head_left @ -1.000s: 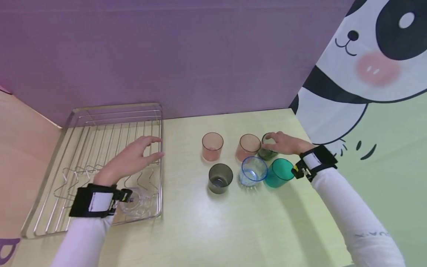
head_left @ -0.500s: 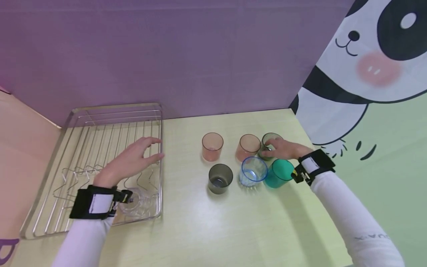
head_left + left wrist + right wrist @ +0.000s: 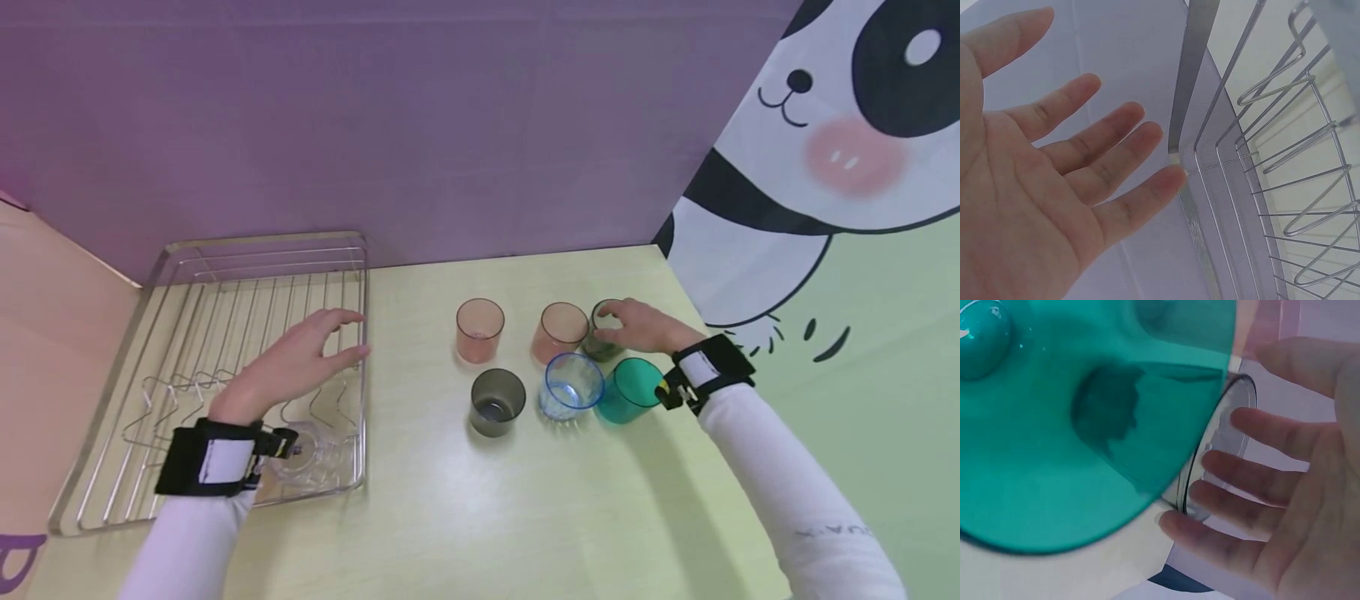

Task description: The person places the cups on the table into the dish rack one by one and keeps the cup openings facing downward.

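Note:
My left hand (image 3: pixel 288 362) hovers over the wire dish rack (image 3: pixel 365 367), palm inward, fingers spread, holding nothing; the left wrist view shows its bare palm (image 3: pixel 1022 194). Under that wrist a clear glass (image 3: pixel 318 467) stands in the rack's front corner, partly hidden. At the far right my right hand (image 3: pixel 641 325) hangs over the smoky green glass (image 3: pixel 600 346), thumb and fingers apart at its rim. In the right wrist view, loosely extended fingers (image 3: pixel 1241 478) overlap that glass's rim (image 3: pixel 1247 384), and the teal glass (image 3: pixel 1035 481) fills the near side.
Left of the green glass stands a pink glass (image 3: pixel 555 337), with a second pink glass (image 3: pixel 478 337) farther left. In front are a grey glass (image 3: pixel 495 408), a blue-rimmed clear glass (image 3: pixel 566 396) and the teal glass. A purple wall (image 3: pixel 450 125) backs the table (image 3: pixel 450 517).
My right hand dipped toward the green glass half a second ago and has risen slightly since. The glasses have kept their places, and my left hand has stayed over the rack.

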Available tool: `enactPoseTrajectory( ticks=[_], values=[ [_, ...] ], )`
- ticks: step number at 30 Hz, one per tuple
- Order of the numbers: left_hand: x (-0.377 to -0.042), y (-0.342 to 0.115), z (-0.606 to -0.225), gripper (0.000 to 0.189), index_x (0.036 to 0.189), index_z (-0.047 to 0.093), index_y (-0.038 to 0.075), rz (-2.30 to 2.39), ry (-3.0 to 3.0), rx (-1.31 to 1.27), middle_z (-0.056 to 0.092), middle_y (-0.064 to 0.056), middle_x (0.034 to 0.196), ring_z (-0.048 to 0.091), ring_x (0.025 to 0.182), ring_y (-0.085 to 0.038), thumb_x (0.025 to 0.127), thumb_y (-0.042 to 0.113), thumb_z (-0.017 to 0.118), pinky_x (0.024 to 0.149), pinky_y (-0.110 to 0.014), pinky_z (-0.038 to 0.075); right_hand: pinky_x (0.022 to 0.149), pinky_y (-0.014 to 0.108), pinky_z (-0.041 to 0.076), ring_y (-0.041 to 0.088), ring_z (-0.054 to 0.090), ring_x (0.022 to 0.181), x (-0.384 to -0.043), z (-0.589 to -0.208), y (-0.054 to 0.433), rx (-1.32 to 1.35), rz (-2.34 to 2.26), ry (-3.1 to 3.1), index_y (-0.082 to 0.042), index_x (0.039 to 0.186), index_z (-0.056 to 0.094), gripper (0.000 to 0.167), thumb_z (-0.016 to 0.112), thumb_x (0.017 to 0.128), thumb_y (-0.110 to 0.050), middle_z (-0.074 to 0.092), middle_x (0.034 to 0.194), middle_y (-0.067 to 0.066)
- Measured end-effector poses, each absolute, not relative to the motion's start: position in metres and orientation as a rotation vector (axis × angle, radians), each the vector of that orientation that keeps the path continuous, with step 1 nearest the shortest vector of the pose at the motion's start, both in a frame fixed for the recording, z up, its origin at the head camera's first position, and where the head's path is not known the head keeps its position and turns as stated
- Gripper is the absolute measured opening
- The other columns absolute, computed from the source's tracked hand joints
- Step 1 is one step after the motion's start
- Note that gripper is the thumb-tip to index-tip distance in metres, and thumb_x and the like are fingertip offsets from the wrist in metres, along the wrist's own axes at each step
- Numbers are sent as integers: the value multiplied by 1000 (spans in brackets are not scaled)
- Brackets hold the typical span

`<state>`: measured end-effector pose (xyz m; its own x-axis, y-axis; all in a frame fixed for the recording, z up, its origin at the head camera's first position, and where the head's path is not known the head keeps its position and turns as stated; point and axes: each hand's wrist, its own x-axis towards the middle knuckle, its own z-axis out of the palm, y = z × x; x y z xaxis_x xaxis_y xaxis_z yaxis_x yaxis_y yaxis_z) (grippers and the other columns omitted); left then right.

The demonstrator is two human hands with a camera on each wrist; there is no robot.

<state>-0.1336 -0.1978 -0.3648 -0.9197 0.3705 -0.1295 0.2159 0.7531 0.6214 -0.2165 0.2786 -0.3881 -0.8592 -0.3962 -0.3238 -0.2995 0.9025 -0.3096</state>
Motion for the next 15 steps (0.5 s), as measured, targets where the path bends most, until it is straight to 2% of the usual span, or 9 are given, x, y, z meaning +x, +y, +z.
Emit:
enactPoseTrajectory(
  ticks=[3,8,15],
  values=[
    [-133,-198,-365,64,149,37,5,921,2706,463,39,-20,153,38,140,-42,101,46,50,113,-62,33,105,61,42,48,50,124,-219,-387,281,-476,-352,2691,8,134,51,52,57,98,-29,52,133,34],
    [-132,-197,-364,64,149,37,5,922,2706,473,39,-20,153,38,139,-41,101,46,50,113,-62,34,106,65,38,50,41,129,-217,-388,281,-402,-354,2688,4,139,47,57,60,97,-32,40,140,36],
    [-131,-197,-363,64,149,37,4,922,2713,484,40,-21,153,39,139,-42,101,45,50,113,-61,34,101,68,40,56,37,125,-214,-388,281,-372,-369,2760,4,140,44,67,70,89,-30,34,135,38]
  ],
)
